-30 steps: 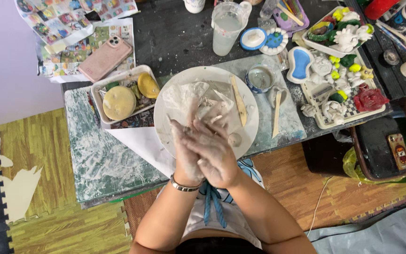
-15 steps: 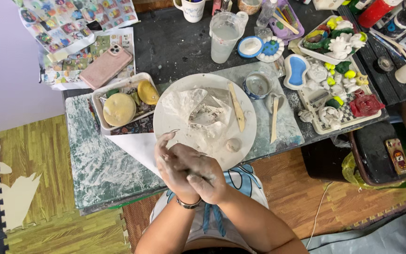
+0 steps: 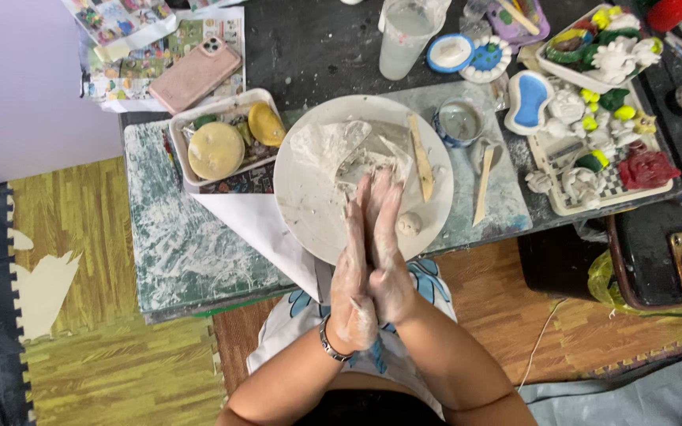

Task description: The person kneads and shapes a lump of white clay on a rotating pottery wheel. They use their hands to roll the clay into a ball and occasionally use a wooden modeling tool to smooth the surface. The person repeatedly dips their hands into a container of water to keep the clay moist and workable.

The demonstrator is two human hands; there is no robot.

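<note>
1. Our forearms rise from the bottom edge and meet over our lap, elbows apart, wrists drawn together above the near edge of the table.
2. Our left hand, dusted white, bracelet at the wrist, stands on edge with fingers straight and pointing away from us; it is flattened, palm pressed against the other hand.
3. Our right hand, equally dusted, mirrors it: fingers extended, palm to palm. Whether anything lies between the two palms we cannot tell.
4. The fingertips of both hands reach over the white round plate, which sits on the table just beyond us.
5. On the plate, just right of our hands: a small clay ball, apart from the hands.
6. On the plate, past our fingertips: crumpled plastic wrap with a pale clay lump, and a wooden modelling stick lying along the plate's right side.
7. Right of the plate: a second wooden tool and a small cup.
8. Left of the plate: a white tray holding a yellowish disc.
9. Farther right: a tray of painted clay figures.
10. Far side: a pink phone on printed paper, and a clear plastic cup.
</note>
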